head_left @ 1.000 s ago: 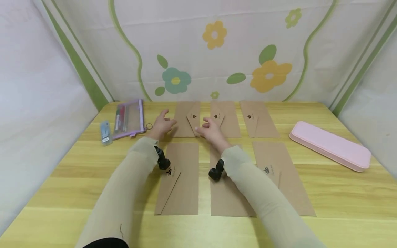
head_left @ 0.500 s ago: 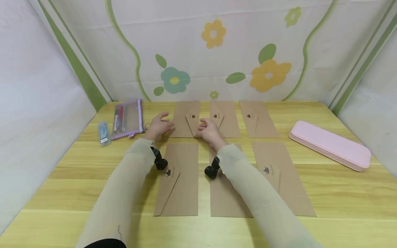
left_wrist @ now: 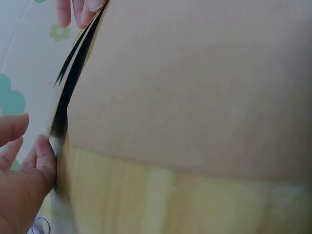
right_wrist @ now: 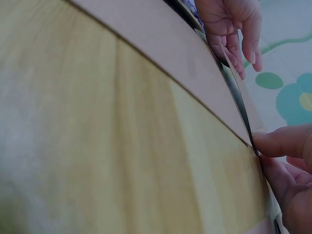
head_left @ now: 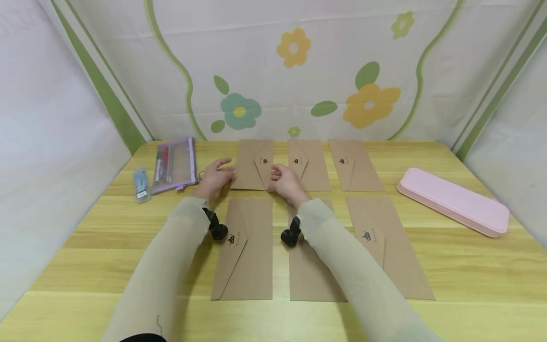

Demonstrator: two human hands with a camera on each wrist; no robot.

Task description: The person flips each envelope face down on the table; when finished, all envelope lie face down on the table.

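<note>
Several brown paper envelopes with crown prints lie in two rows on the wooden table. My right hand (head_left: 287, 183) pinches the near right corner of the back left envelope (head_left: 246, 166) between thumb and finger; the right wrist view shows this envelope's edge (right_wrist: 214, 83) close up. At its left edge is my left hand (head_left: 215, 177), fingers extended and touching the side in the left wrist view, where the envelope (left_wrist: 195, 87) fills much of the picture. The back middle envelope (head_left: 314, 166) lies just beyond my right hand. My right forearm covers part of the front middle envelope (head_left: 309, 280).
A clear pouch with purple trim (head_left: 183, 164) holding pens lies at the back left, beside a small blue item in a clear case (head_left: 142, 185). On the right lies a pink case (head_left: 453, 202). Front left (head_left: 252, 247) and front right envelopes (head_left: 406, 256) flank my forearms.
My left hand has slid a little left and toward me along the envelope's side. My right hand's fingers have drawn together at the envelope's corner. The other envelopes have not moved.
</note>
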